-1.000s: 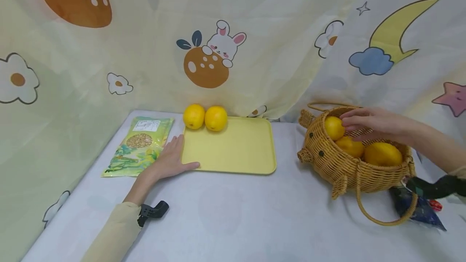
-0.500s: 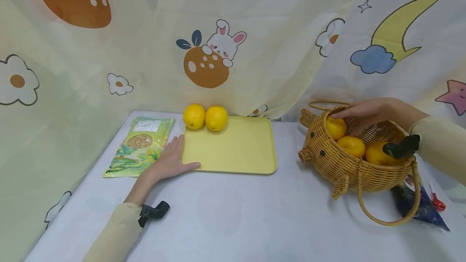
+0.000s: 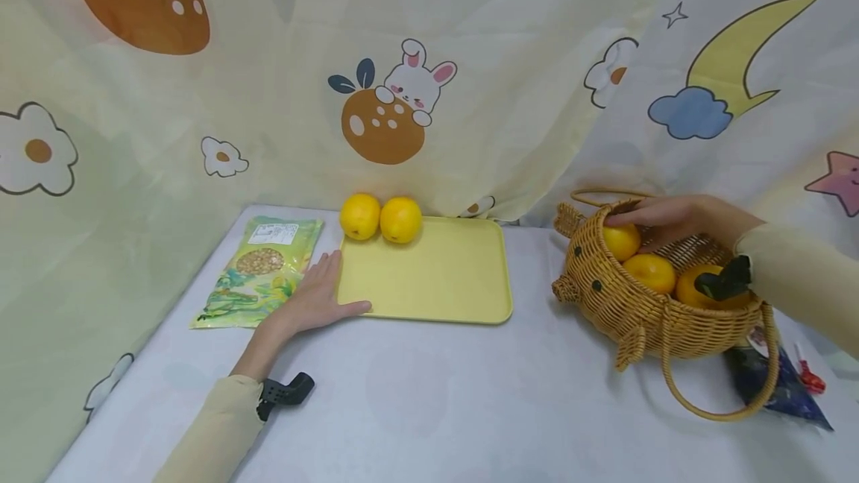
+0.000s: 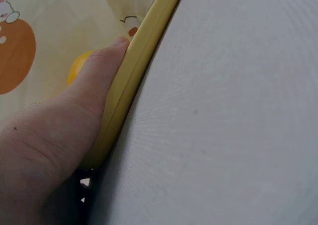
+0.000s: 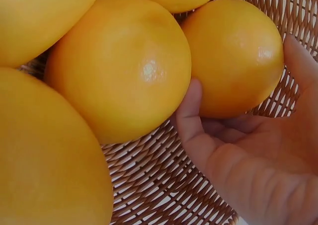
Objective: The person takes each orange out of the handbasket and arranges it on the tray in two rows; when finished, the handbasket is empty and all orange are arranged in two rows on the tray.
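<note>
In the head view my left hand [image 3: 312, 302] rests at the left edge of a yellow tray [image 3: 463, 274], fingers and thumb spread. The left wrist view has the thumb [image 4: 102, 68] lying along the tray's rim. My right hand [image 3: 678, 216] is inside a wicker basket [image 3: 631, 311] with an animal face. It grips an orange [image 5: 236, 56], thumb on one side and curled fingers beneath. Another orange [image 5: 124, 68] touches a fingertip, and several more lie in the basket. Two oranges [image 3: 360, 216] [image 3: 401, 219] sit together at the tray's back left corner.
A green bag of grains [image 3: 262, 270] lies left of the tray. Behind the basket's right side are a dark blue packet [image 3: 781, 386] and a small red-wrapped item [image 3: 812, 379]. The basket's rope handle [image 3: 721, 414] hangs down onto the white tablecloth. A printed curtain [image 3: 503, 95] closes off the back.
My right hand has gone deeper into the basket and its fingers have come round the orange nearest the animal face. The left hand stays on the tray's edge.
</note>
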Tool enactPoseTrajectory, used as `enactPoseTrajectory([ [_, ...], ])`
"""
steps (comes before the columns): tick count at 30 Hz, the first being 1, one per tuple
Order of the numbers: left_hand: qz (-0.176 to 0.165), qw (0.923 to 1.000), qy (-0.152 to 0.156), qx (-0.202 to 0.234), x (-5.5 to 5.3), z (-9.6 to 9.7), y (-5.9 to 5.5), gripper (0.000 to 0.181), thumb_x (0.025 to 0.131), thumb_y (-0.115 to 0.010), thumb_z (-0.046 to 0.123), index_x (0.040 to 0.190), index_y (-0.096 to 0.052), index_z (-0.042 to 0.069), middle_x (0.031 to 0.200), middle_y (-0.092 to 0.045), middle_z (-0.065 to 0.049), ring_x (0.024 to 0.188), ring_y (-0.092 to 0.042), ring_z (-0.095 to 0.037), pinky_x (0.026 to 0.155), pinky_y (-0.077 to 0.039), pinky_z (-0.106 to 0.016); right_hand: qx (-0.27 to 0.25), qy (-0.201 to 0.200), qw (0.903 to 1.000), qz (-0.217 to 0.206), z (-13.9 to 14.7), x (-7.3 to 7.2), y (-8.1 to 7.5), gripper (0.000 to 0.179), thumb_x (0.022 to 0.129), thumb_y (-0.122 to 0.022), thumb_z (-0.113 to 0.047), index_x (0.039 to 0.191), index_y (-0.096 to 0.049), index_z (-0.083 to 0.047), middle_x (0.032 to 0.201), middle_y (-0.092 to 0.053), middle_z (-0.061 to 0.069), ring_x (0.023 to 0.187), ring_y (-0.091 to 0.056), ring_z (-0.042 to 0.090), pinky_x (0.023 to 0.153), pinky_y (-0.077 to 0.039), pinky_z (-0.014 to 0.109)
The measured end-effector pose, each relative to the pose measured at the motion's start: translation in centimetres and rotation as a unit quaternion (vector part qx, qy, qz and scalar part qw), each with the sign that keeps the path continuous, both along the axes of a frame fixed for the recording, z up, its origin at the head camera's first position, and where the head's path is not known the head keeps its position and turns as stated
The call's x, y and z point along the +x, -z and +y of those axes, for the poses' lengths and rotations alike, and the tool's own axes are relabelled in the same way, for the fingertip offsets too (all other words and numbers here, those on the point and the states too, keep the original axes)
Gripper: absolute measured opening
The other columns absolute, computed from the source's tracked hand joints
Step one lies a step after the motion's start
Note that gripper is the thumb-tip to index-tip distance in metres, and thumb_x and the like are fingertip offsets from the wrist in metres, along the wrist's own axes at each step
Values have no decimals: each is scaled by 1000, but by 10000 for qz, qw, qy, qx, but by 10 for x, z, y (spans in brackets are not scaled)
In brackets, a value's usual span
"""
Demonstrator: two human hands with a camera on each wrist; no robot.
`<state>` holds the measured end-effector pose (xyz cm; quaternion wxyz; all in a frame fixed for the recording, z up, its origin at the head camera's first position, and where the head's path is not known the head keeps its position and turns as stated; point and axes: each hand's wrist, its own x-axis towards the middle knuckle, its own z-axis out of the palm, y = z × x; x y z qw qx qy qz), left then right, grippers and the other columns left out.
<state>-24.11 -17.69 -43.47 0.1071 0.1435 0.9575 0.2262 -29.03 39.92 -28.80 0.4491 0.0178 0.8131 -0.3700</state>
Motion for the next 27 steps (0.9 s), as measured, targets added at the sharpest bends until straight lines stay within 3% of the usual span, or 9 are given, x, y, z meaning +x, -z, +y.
enactPoseTrajectory([
  [16,10,10000,-16,-51,2,-1,4,129,73,-56,81,155,3,0,163,2,-21,152,0,-39,123,-5,-56,303,-181,9993,78,-3,-3,10,65,102,-42,-41,146,-24,4,115,-52,3,100,-52,14,84,-51,25],
  [27,31,10000,-2,-73,1,0,4,130,73,-55,82,155,3,0,163,2,-20,152,1,-39,123,-4,-56,366,-380,9985,109,-1,-2,10,67,102,-41,-41,146,-22,6,118,-52,6,99,-54,13,83,-51,23],
])
